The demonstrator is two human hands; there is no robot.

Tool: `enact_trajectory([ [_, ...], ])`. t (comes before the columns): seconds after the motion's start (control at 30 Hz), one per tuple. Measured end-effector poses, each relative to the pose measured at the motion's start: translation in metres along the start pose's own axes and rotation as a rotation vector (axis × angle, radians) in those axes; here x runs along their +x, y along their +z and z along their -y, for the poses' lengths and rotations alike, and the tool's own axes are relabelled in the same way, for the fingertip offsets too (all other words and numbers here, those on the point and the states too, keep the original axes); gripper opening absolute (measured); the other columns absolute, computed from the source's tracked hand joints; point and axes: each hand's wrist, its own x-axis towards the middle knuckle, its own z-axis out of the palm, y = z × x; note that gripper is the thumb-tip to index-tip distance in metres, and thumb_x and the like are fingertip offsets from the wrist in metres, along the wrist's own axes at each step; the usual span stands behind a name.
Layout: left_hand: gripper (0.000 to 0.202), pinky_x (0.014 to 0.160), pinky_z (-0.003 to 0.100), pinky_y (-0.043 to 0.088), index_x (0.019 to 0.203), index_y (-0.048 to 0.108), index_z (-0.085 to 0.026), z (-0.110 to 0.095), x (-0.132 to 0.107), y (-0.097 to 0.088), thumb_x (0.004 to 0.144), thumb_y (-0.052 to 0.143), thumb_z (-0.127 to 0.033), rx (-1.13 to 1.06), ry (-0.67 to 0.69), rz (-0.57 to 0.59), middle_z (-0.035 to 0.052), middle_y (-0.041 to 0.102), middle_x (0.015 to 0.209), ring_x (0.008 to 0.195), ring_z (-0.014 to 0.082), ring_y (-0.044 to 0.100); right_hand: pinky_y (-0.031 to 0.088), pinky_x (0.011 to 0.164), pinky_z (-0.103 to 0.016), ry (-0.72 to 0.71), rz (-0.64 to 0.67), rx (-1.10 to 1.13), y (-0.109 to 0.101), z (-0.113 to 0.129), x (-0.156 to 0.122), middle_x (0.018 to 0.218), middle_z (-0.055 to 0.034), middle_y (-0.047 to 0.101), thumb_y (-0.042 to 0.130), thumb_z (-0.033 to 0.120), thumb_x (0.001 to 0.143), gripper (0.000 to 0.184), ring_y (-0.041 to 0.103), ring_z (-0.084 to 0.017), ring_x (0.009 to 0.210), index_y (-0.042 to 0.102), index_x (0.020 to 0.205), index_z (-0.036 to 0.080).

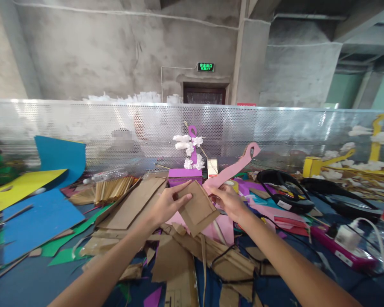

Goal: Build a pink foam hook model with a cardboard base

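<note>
The left hand [168, 205] pinches the left edge of a brown cardboard piece [194, 204], thumb on its near face; the piece lies just right of that hand, tilted above cardboard scraps [173, 258] on the counter [28, 286]. At the piece's right edge, the right hand [231, 202] pinches the lower end of a pink cut-out [232, 167], which slants upward to the right; whether it also grips the cardboard cannot be told.
</note>
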Motion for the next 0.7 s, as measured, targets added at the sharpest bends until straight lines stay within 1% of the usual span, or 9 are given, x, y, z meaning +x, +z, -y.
enact_trajectory([
  [0.07,0.068,0.074,0.033,0.057,0.148,0.057,-0.02,0.0,0.001,-0.001,0.09,0.068,-0.052,-0.024,-0.01,-0.007,0.0079,0.078,0.113,0.088,0.0246,0.07,0.04,0.056,-0.026,-0.017,-0.008,0.0,-0.001,-0.004,0.002,0.073,-0.003,0.072,0.097,0.053,0.049,0.047,0.056,-0.014,0.063,0.075,0.072,0.018],
  [0.13,0.067,0.078,0.034,0.058,0.146,0.059,-0.02,-0.002,0.001,-0.001,0.088,0.07,-0.051,-0.074,-0.011,-0.012,0.0089,0.077,0.119,0.095,0.0263,0.071,0.04,0.057,-0.028,-0.058,-0.014,-0.029,-0.003,-0.009,0.005,0.071,-0.0029,0.071,0.096,0.052,0.053,0.044,0.055,-0.014,0.062,0.075,0.071,0.018],
  [0.2,0.063,0.082,0.035,0.059,0.142,0.063,-0.02,-0.003,0.001,0.0,0.087,0.072,-0.05,-0.13,-0.009,-0.003,0.0099,0.075,0.124,0.102,0.0279,0.072,0.038,0.057,-0.029,-0.101,-0.009,-0.054,-0.006,-0.014,0.008,0.068,-0.0021,0.07,0.094,0.051,0.057,0.041,0.054,-0.014,0.061,0.074,0.07,0.018],
  [0.3,0.056,0.087,0.037,0.059,0.134,0.068,-0.02,-0.001,0.001,0.002,0.087,0.073,-0.049,-0.196,-0.015,0.024,0.0102,0.075,0.125,0.106,0.0291,0.072,0.037,0.058,-0.029,-0.122,-0.005,-0.063,-0.007,-0.017,0.01,0.064,-0.0009,0.068,0.094,0.049,0.059,0.038,0.052,-0.014,0.058,0.073,0.068,0.019],
  [0.4,0.052,0.086,0.037,0.059,0.126,0.07,-0.019,0.002,0.002,0.001,0.085,0.074,-0.051,-0.223,-0.048,0.021,0.0098,0.077,0.118,0.104,0.029,0.072,0.037,0.057,-0.029,-0.069,-0.018,-0.028,-0.004,-0.013,0.007,0.064,-0.0006,0.068,0.096,0.048,0.055,0.04,0.052,-0.013,0.057,0.072,0.068,0.018],
  [0.5,0.051,0.081,0.035,0.058,0.119,0.07,-0.018,0.005,0.003,-0.003,0.084,0.074,-0.054,-0.192,-0.094,0.003,0.0095,0.077,0.112,0.098,0.0281,0.072,0.04,0.055,-0.028,0.003,-0.013,0.072,-0.001,-0.007,0.004,0.07,-0.0009,0.07,0.096,0.047,0.054,0.042,0.056,-0.014,0.06,0.073,0.074,0.018],
  [0.6,0.05,0.075,0.033,0.056,0.115,0.07,-0.017,0.005,0.003,-0.008,0.084,0.073,-0.057,-0.148,-0.112,-0.001,0.0093,0.077,0.109,0.093,0.0267,0.072,0.043,0.057,-0.027,0.008,-0.041,0.127,-0.001,-0.003,0.003,0.072,-0.0004,0.071,0.097,0.045,0.054,0.042,0.057,-0.013,0.063,0.073,0.075,0.019],
  [0.7,0.048,0.072,0.031,0.053,0.111,0.07,-0.017,0.006,0.004,-0.01,0.085,0.071,-0.057,-0.153,-0.106,0.016,0.0085,0.076,0.104,0.09,0.025,0.071,0.044,0.059,-0.026,-0.012,-0.063,0.103,-0.003,-0.002,0.004,0.072,-0.0006,0.071,0.098,0.044,0.051,0.042,0.057,-0.013,0.063,0.074,0.073,0.018],
])
